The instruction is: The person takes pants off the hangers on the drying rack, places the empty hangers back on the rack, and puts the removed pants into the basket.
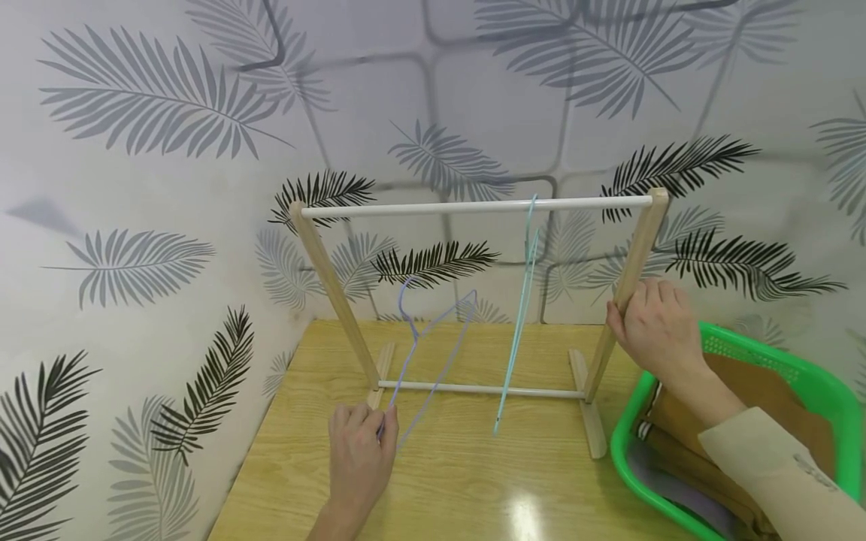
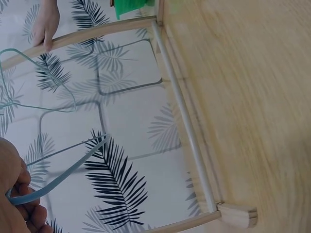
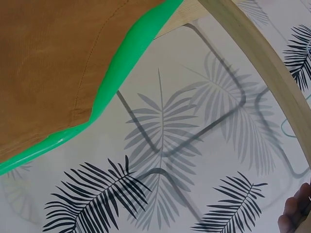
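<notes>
A small garment rack [image 1: 473, 207] with wooden side posts and white rods stands on the table. From its top rod hangs a light teal hanger [image 1: 519, 323], seen nearly edge-on. My left hand [image 1: 361, 451] grips a purple-blue hanger [image 1: 443, 372] by one end of its frame, in front of the rack's left half. Its hook [image 1: 404, 297] points up, below the top rod. In the left wrist view curled fingers [image 2: 34, 211] close round this hanger [image 2: 63, 179]. My right hand [image 1: 659, 327] holds the rack's right post [image 1: 636, 255], thumb on its inner side.
A green plastic basket [image 1: 849, 421] stands to the right of the rack, with brown cloth [image 1: 764, 383] and a greyish purple cloth [image 1: 683, 481] inside. The wooden table [image 1: 460, 488] meets a leaf-patterned wall [image 1: 169, 188] behind the rack.
</notes>
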Available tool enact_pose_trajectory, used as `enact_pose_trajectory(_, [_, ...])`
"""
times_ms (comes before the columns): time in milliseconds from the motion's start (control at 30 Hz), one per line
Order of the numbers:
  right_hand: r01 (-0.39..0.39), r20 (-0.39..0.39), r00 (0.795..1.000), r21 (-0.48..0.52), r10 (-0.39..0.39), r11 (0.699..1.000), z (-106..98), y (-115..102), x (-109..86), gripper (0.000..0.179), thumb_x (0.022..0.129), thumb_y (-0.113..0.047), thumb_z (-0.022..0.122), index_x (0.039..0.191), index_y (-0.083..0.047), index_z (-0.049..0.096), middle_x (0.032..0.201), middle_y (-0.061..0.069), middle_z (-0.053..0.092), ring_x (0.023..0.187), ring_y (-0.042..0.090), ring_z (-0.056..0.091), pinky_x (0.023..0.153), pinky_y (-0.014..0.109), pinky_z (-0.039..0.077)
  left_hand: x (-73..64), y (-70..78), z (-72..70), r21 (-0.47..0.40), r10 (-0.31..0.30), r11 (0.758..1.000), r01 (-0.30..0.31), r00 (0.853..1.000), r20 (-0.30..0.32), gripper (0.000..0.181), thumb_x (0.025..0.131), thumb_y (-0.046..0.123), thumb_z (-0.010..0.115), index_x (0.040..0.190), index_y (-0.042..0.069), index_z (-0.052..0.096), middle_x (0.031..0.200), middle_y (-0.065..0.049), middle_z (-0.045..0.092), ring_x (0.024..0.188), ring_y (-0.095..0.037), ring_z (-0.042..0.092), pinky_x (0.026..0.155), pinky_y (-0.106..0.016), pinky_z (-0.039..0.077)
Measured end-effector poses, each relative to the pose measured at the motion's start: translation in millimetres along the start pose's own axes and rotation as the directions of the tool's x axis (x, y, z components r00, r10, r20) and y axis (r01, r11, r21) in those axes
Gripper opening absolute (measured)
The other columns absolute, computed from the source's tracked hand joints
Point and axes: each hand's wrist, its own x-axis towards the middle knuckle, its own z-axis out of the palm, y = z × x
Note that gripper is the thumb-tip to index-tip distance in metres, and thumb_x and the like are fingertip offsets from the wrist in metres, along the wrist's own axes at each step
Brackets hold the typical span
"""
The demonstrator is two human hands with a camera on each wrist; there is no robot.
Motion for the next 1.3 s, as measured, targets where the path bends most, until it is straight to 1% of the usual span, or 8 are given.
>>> enact_pose_trajectory(133, [0.001,0.003,1.0,-0.002,-0.001,1.0,-1,0,-0.5,0.049,0.101,-0.035,0.041,0.074,0.005,0.05,0.071,0.028,0.059,0.071,0.049,0.061,0.063,0.055,0.049,7.8,0.0,-3.0,0.001,0.012,1.0,-0.012,1.0,-0.011,0.041,0.085,0.004,0.077,0.053,0.01,0.052,0.059,-0.002,0.052,0.072,-0.02,0.051,0.071,-0.033,0.042])
enact_pose_trajectory(233, [0.001,0.008,1.0,-0.005,-0.001,1.0,-1,-1,-0.9,0.049,0.101,-0.035,0.041,0.074,0.005,0.049,0.071,0.028,0.058,0.07,0.048,0.06,0.062,0.054,0.048,13.3,-0.5,-5.4,0.001,0.006,1.0,-0.006,1.0,-0.017,0.042,0.086,0.004,0.077,0.053,0.01,0.05,0.059,-0.002,0.052,0.073,-0.022,0.053,0.072,-0.035,0.043])
enact_pose_trajectory(367, [-0.001,0.018,1.0,-0.01,0.001,1.0,-1,-2,-0.7,0.049,0.101,-0.035,0.04,0.074,0.005,0.049,0.071,0.028,0.057,0.071,0.048,0.059,0.062,0.054,0.048,19.4,-1.9,-9.0,-0.006,-0.007,1.0,0.007,1.0,-0.028,0.045,0.085,0.003,0.078,0.053,0.011,0.048,0.06,-0.003,0.054,0.074,-0.022,0.052,0.072,-0.035,0.042])
enact_pose_trajectory(633, [-0.017,0.032,0.999,-0.004,0.017,1.0,-4,-4,-0.2,0.048,0.102,-0.035,0.04,0.073,0.003,0.047,0.068,0.024,0.053,0.066,0.045,0.055,0.059,0.051,0.045,29.5,-3.1,-15.2,-0.008,0.021,1.0,-0.021,0.998,-0.061,0.039,0.085,0.004,0.076,0.055,0.009,0.052,0.06,-0.004,0.053,0.073,-0.023,0.048,0.071,-0.035,0.039])
enact_pose_trajectory(767, [-0.019,0.035,0.999,-0.013,0.019,1.0,-5,-4,0.0,0.048,0.102,-0.035,0.04,0.073,0.003,0.047,0.068,0.024,0.053,0.064,0.045,0.055,0.058,0.05,0.044,35.8,-1.7,-18.6,-0.012,0.03,0.999,-0.031,0.997,-0.077,0.038,0.086,0.005,0.075,0.056,0.009,0.052,0.061,-0.004,0.052,0.073,-0.024,0.049,0.071,-0.036,0.039])
enact_pose_trajectory(1033, [-0.017,0.032,0.999,-0.019,0.018,1.0,-4,-5,0.2,0.048,0.101,-0.035,0.041,0.073,0.004,0.047,0.069,0.025,0.054,0.065,0.046,0.055,0.058,0.05,0.043,54.2,1.5,-26.1,-0.026,0.04,0.999,-0.043,0.993,-0.115,0.039,0.087,0.003,0.075,0.056,0.009,0.051,0.061,-0.005,0.051,0.073,-0.025,0.047,0.072,-0.037,0.037])
enact_pose_trajectory(1233, [-0.028,0.037,0.999,-0.015,0.029,0.999,-5,-6,0.8,0.048,0.101,-0.035,0.04,0.073,0.004,0.047,0.069,0.025,0.053,0.066,0.046,0.054,0.06,0.051,0.044,66.9,4.3,-29.7,-0.035,0.037,0.998,-0.043,0.989,-0.144,0.043,0.09,0.005,0.073,0.056,0.01,0.048,0.063,-0.006,0.049,0.074,-0.028,0.047,0.072,-0.04,0.036])
enact_pose_trajectory(1300, [-0.035,0.042,0.998,-0.014,0.036,0.999,-5,-6,0.8,0.049,0.102,-0.035,0.04,0.073,0.004,0.047,0.069,0.025,0.053,0.066,0.046,0.054,0.06,0.051,0.044,70.3,5.0,-30.3,-0.04,0.036,0.998,-0.042,0.989,-0.141,0.043,0.093,0.007,0.072,0.057,0.009,0.048,0.064,-0.006,0.049,0.076,-0.029,0.047,0.073,-0.041,0.037])
